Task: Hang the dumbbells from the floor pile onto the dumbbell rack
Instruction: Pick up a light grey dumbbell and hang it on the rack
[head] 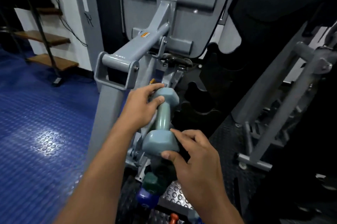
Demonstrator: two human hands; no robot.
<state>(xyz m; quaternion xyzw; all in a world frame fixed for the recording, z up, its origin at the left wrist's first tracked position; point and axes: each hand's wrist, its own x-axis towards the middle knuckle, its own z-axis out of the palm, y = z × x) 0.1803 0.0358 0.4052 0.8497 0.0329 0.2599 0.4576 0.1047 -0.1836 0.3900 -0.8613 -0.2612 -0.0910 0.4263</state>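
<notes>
Centre of frame: a grey-green dumbbell (161, 121) was held in the air by both hands, tilted, in front of the black dumbbell rack (198, 99).
Left hand (141, 106): fingers curled round the upper head and handle.
Right hand (193, 152): thumb and fingers pinched the lower head.
Floor pile (150, 187), bottom centre: a dark green and a blue dumbbell lay there, something orange below them.
Rack: scalloped slots visible beside the dumbbell looked empty.
Progress: apparently early; this dumbbell not yet hung, several left.
</notes>
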